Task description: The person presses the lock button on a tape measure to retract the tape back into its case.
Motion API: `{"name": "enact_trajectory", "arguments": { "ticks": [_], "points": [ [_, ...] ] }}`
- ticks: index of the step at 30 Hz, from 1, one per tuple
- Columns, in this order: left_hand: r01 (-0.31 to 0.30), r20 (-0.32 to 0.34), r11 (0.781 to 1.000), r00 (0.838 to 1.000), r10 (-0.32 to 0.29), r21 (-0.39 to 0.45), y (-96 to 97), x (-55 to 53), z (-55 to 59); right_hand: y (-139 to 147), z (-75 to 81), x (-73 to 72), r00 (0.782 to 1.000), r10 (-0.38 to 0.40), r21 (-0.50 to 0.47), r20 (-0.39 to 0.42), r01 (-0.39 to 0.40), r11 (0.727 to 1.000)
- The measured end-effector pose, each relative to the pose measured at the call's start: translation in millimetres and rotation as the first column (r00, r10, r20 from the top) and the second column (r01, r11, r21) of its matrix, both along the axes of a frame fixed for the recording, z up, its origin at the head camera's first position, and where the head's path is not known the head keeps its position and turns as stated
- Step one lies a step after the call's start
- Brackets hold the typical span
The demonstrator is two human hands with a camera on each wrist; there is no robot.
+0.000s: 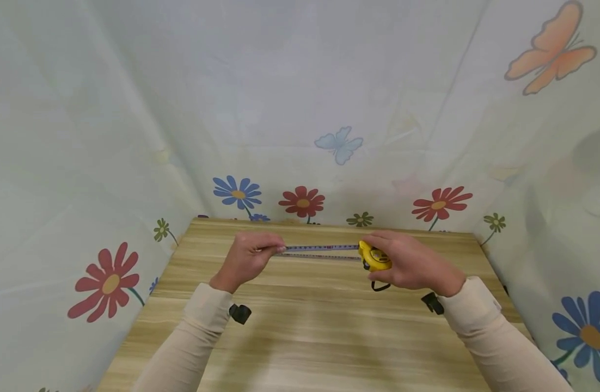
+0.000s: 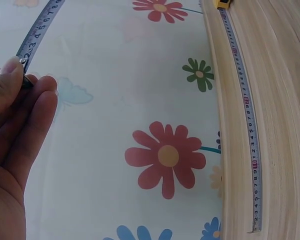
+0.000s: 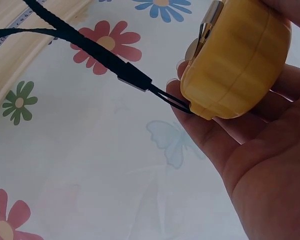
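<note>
We are holding our left arm [image 1: 184, 340] and right arm [image 1: 501, 340] forward, angling them inward, hands well apart. Our left hand [image 1: 249, 258] is pinching with its thumb [image 2: 6, 86], lower fingers [image 2: 34, 120] lying together. Our right hand [image 1: 412, 260] is gripping, its back facing the head camera.

a smooth, faintly glossy plastic tape measure [image 1: 375, 257] at four o'clock bears a shiny metal clip [image 3: 211, 21]; a wood-grain tabletop [image 1: 310, 337] spans six, a matt cloth sleeve [image 1: 194, 326] seven.
</note>
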State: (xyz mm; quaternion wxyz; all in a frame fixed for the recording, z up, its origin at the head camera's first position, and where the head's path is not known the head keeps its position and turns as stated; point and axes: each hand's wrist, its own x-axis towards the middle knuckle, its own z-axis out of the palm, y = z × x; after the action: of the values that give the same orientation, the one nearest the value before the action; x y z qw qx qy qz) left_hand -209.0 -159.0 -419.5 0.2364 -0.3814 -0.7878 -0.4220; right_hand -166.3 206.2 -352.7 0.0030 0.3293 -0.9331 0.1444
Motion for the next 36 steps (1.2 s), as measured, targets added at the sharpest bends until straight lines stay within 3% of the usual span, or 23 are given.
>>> {"name": "enact_trajectory", "arguments": {
  "ticks": [7, 28, 36],
  "points": [
    [-0.017, -0.012, 1.0, 1.0, 0.017, -0.007, 1.3, 0.0, 0.1, -1.2, -0.5, -0.9, 1.0, 0.006, -0.006, -0.01, -0.006, 1.0],
    [0.007, -0.026, 1.0, 1.0, -0.008, -0.017, 7.0, -2.3, -0.3, -3.7, -2.4, -4.3, 0.999, 0.036, -0.012, 0.002, -0.036, 0.999],
    [0.019, 0.001, 1.0, 1.0, -0.019, 0.0, 9.2, -2.1, -0.7, -5.5, -3.2, -5.9, 0.999, 0.039, -0.011, -0.013, -0.04, 0.999]
  ]
}}
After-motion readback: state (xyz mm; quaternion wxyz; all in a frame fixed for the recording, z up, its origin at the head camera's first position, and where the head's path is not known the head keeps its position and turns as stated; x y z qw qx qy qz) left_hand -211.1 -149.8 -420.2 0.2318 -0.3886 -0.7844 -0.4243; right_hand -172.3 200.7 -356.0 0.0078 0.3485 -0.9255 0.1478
